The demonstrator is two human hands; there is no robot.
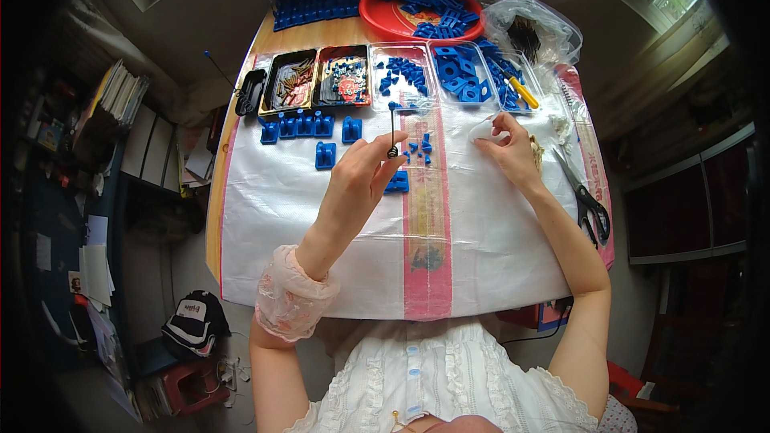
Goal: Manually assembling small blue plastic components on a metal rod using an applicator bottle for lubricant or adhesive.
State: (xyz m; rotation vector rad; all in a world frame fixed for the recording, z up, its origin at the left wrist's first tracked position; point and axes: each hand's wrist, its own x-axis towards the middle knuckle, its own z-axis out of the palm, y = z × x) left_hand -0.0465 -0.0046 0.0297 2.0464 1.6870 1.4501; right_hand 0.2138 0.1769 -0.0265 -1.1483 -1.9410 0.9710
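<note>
white-covered bench point(497, 248). left hand point(355, 172) pinching black coiled rod point(393, 130), right hand point(513, 152) pinching thin pale bit point(480, 131), can't tell what. rod's long axis 12-to-6, at right hand's 9 o'clock, left nearer. blue block point(397, 183) at rod's 6.

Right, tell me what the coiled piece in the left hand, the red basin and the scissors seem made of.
Coiled piece: probably dark metal wire, judging by its thin, springy-looking loops. Red basin: likely plastic, with a smooth, slightly shiny rim. Scissors: grey blades, glinting like metal; black handles, probably plastic, though that's uncertain.
</note>
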